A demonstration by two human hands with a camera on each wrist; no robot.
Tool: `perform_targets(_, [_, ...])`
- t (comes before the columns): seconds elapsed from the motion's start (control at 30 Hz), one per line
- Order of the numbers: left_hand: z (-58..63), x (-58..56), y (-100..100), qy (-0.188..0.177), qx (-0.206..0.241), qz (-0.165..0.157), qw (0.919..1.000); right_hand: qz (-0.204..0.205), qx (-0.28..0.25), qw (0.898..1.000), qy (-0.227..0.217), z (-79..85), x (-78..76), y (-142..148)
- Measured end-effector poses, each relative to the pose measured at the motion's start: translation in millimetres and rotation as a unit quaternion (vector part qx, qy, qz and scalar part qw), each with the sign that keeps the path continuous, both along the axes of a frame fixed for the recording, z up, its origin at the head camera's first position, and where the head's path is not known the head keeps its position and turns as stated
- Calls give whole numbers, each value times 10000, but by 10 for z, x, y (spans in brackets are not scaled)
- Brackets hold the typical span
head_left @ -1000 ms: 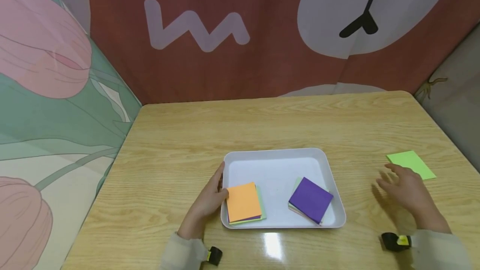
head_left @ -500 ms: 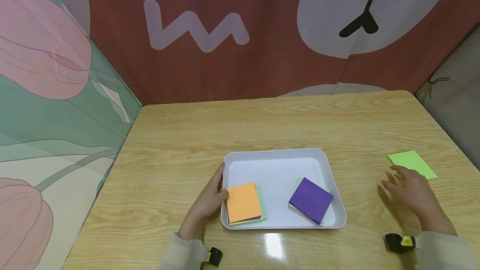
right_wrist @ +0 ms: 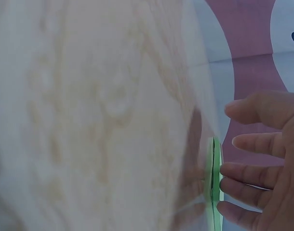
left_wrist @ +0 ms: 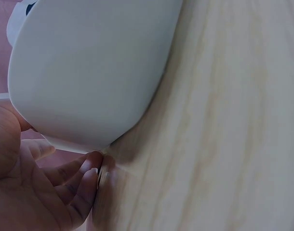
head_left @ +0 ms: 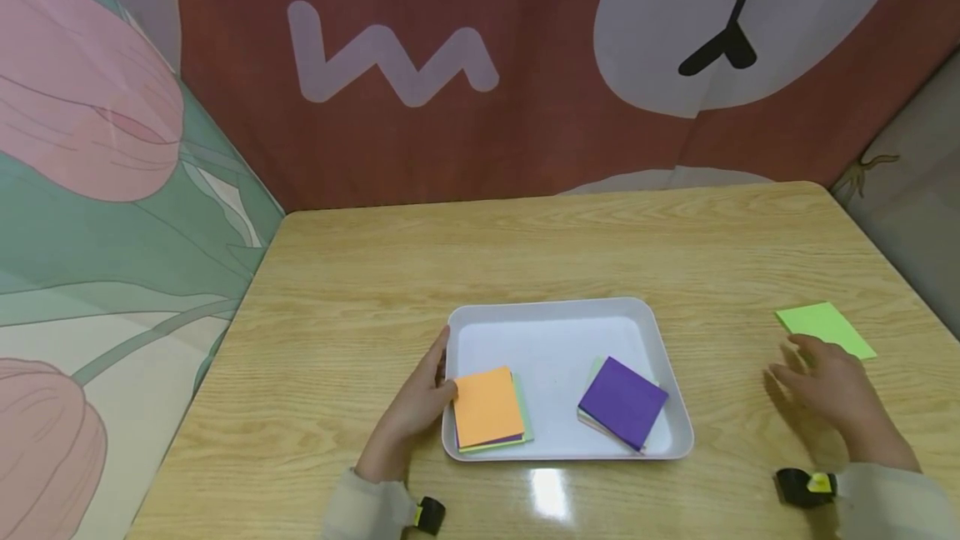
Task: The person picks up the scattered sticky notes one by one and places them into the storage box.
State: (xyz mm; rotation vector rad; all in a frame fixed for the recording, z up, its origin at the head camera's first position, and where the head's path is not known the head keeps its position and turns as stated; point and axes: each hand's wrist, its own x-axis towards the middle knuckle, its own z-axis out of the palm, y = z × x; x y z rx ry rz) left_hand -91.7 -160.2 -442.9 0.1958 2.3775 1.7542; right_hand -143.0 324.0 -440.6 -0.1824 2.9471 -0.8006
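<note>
My left hand (head_left: pixel 416 398) grips the left side of a white rectangular tray (head_left: pixel 540 323), thumb over the rim and fingers along the outer wall. The left wrist view shows fingertips (left_wrist: pixel 91 159) low by the tray's corner, close to the table. Inside the tray, an orange-topped stack of square paper (head_left: pixel 489 407) lies at the left and a purple-topped stack (head_left: pixel 624 402) at the right, turned askew. My right hand (head_left: pixel 832 382) hovers with spread fingers over the near edge of a lime-green square paper pad (head_left: pixel 825 327); its fingertips (right_wrist: pixel 229 168) are right by the pad's edge.
The wooden table (head_left: pixel 360 273) extends around the tray on all sides. A red cloth backdrop (head_left: pixel 450 148) with printed shapes stands behind its far edge. A flower-printed cloth (head_left: pixel 112 273) lines the left side, and a grey one (head_left: pixel 915 148) the right.
My right hand has drifted slightly to the right and nearer to me, beside the green pad. The left hand, the tray and the paper stacks keep their places.
</note>
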Motion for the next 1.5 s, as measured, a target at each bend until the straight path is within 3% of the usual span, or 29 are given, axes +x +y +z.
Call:
perform_targets(0.6, [9, 3, 6, -103, -18, 68, 9999, -30, 225, 9997, -39, -2, -62, 101])
perform_targets(0.83, [189, 40, 46, -188, 36, 26, 9998, -118, 294, 9995, 87, -34, -93, 134])
perform_targets(1.1, [14, 2, 6, -128, 6, 63, 9999, -177, 411, 9989, 148, -74, -136, 193])
perform_targets(1.33, [14, 2, 5, -103, 36, 50, 9999, -285, 493, 9984, -61, -58, -181, 254])
perform_targets(1.5, [118, 23, 26, -156, 85, 39, 9998, -413, 474, 9978, -216, -73, -195, 301])
